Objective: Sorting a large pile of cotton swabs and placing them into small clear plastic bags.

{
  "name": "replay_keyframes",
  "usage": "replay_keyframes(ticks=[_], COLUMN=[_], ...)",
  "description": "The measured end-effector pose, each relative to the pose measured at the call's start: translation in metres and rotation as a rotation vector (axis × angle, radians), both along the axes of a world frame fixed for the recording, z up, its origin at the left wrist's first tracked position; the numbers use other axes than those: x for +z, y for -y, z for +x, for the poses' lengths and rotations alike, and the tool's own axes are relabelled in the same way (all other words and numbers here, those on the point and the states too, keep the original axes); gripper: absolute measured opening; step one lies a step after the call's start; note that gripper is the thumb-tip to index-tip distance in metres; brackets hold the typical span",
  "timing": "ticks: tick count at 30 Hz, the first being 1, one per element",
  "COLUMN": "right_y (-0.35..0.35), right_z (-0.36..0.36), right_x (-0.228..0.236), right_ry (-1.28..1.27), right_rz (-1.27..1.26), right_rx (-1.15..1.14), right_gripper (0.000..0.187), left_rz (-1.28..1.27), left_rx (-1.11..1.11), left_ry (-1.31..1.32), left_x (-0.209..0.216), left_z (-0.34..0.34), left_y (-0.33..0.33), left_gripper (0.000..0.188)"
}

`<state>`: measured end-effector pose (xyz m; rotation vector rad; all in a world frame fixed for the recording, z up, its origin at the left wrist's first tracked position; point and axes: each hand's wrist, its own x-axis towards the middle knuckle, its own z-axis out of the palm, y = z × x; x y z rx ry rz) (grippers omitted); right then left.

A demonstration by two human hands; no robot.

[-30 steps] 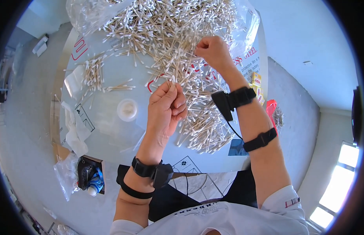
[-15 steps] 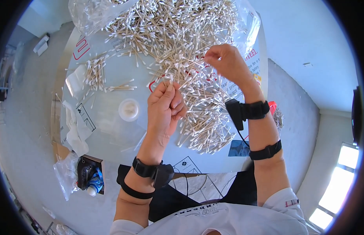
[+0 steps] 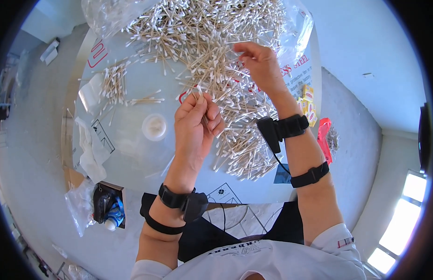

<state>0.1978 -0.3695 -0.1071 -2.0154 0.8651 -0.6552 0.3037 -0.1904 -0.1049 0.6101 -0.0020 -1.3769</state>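
on the pale table (image 3: 130, 170), beneath a wide heap of cotton swabs (image 3: 197, 28), the left hand (image 3: 194, 120) pinched at least one swab (image 3: 199, 89) between thumb and fingers, a white tip poking up above them. the right hand (image 3: 264, 67) was over the heap's right part, thumb and forefinger parted, and whether it gripped anything could not be told. left of the left hand sat a round white tub (image 3: 154, 127), with a smaller pile of swabs (image 3: 114, 85) beyond it; yellow packets (image 3: 308, 93) lay just beside the right wrist
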Motion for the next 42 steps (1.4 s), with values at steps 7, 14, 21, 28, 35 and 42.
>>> replay_keyframes(ticks=[7,14,21,28,35,42], right_y=[-0.013,-0.053,-0.042,-0.053,-0.058,-0.080], right_z=[-0.022,0.000,-0.013,-0.045,-0.009,0.005], right_x=[0.021,0.013,0.008,0.031,0.020,0.005], right_ry=[-0.262,-0.361,0.075,-0.143,-0.273,-0.388], right_rz=[-0.080,-0.480,-0.141,-0.296,-0.547,-0.588], right_rx=[-0.084,0.083,-0.173,-0.075,-0.094,0.018], right_gripper=[0.039,0.055,0.011,0.028,0.061,0.037], left_rz=[0.015,0.003,0.003,0.032,0.028,0.044], left_rx=[0.186,0.272,0.272,0.373,0.395,0.407], left_ry=[0.043,0.107,0.103,0.127,0.160,0.154], left_x=[-0.003,0.002,-0.002,-0.002,-0.002,-0.001], left_z=[0.001,0.000,0.002,0.004,0.002,0.004], left_y=[-0.003,-0.005,-0.005,-0.005,-0.004,-0.005], left_gripper=[0.017,0.017,0.017,0.016,0.016,0.014])
